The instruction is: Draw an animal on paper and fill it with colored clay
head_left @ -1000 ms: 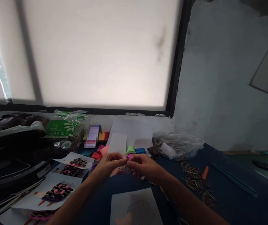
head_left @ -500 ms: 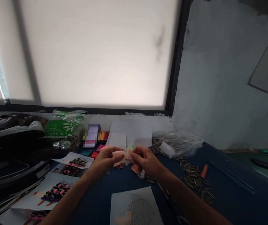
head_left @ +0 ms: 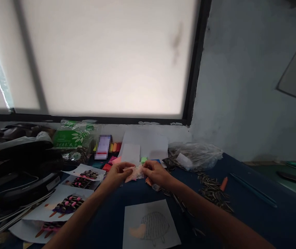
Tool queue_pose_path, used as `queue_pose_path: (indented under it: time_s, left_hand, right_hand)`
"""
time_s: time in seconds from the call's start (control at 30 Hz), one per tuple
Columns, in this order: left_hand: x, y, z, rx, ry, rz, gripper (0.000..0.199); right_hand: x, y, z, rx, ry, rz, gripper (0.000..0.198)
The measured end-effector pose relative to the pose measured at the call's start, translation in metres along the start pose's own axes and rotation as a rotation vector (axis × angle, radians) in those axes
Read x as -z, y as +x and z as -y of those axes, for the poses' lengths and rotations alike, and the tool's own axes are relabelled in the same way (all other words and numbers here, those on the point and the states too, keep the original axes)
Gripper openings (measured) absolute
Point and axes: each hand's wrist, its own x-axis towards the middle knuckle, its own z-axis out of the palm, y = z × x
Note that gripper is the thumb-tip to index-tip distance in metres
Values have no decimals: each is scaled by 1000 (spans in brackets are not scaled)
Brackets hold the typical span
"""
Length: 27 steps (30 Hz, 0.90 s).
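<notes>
My left hand [head_left: 117, 174] pinches one side of a small clear plastic packet [head_left: 135, 173] with soft peach-coloured stuff in it, which looks like modelling clay. At the packet's other side, the fingertips of my right hand [head_left: 155, 174] are closed on the crinkled plastic. Below the hands lies a white sheet [head_left: 132, 242] with a pencilled hedgehog; its snout is covered in peach clay [head_left: 138, 231]. An orange packet [head_left: 148, 181] rests under my right hand. Light green [head_left: 144, 160] and red pieces [head_left: 107, 167] lie just behind.
Finished hedgehog pictures [head_left: 70, 204] overlap on the left, beside a black case [head_left: 26, 152] and cables. Sunflower seeds [head_left: 212, 188], an orange stick [head_left: 223, 184] and blue tweezers [head_left: 254, 190] lie right. A plastic bag [head_left: 202, 155] and a phone [head_left: 103, 147] stand farther back.
Both hands still grip the packet, with the right fingers shifted slightly along the plastic. The view has tilted a little, bringing more of the hedgehog drawing into sight.
</notes>
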Motion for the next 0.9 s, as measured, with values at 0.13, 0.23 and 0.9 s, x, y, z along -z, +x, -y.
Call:
queue_pose_path:
  time_s: [0.13,0.23,0.9]
  left_hand:
    - [0,5,12,48,122,61,31]
    - [0,6,13,43,211,81,32]
    - [-21,-19,1,-291,1104,32,27]
  right_hand:
    - [-4,3,0,-1,-150,-14,33]
    - [-1,-1,1,40,-256,-45,33]
    - [33,-37,-22,218,-830,-35,39]
